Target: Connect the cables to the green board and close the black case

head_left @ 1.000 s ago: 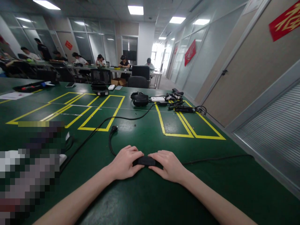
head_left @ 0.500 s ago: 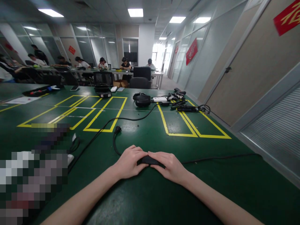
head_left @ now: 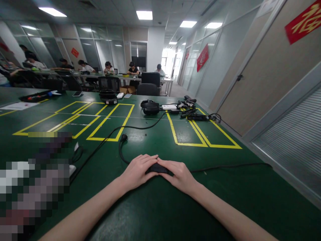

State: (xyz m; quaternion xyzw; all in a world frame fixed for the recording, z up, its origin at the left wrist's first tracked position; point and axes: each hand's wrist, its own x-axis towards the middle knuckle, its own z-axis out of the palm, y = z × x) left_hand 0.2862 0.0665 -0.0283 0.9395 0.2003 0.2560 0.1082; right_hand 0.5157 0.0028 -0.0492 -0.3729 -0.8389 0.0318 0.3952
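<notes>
My left hand [head_left: 139, 170] and my right hand [head_left: 178, 172] meet at the fingertips in front of me, low over the green table [head_left: 140, 214]. Between them they grip a black block [head_left: 157, 168] that looks like a power adapter; the fingers cover its ends. To the left of it a black cord [head_left: 121, 153] curves out past my left hand and ends in a plug [head_left: 124, 137] on the tabletop. On the other side a thin black cable [head_left: 225, 167] runs right towards the table's edge.
Another black cable [head_left: 135, 127] crosses the table to headphones [head_left: 149, 107] and a tangle of black gear [head_left: 200, 117]. Yellow tape outlines [head_left: 220, 146] mark the surface. A blurred-out area lies at left. Several people sit at a far table [head_left: 120, 76].
The view has shifted slightly, so the surroundings sit a little to the left. Both hands keep their grip on the black block, with the fingers slightly shifted.
</notes>
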